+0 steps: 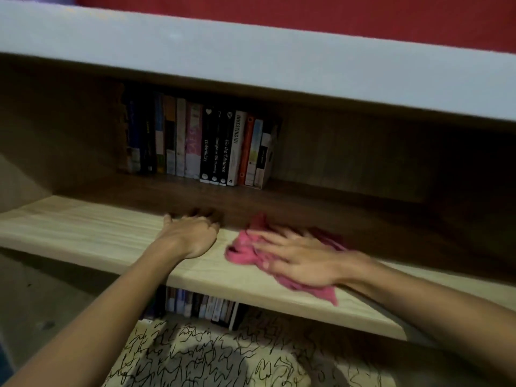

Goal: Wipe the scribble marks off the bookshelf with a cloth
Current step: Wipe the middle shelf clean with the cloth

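Pink cloth (242,248) lies crumpled on the shelf board (83,227), pressed under the flat right hand (298,259), fingers straight. Left hand (192,236) rests palm-down just left of the cloth, fingers extended. Books (212,146) stand behind the cloth.

There is just one camera. It sits on the person's head and looks forward and down into the bookshelf (83,227). It is very close. The left hand (192,237) and the right hand (301,261) reach in from the bottom edge and lie near the middle of the picture. The view is wide and tipped, so the boards slant down to the right. A row of books (201,143) stands farther back in the dark. The person's squiggly clothes (223,358) sit right under the camera.
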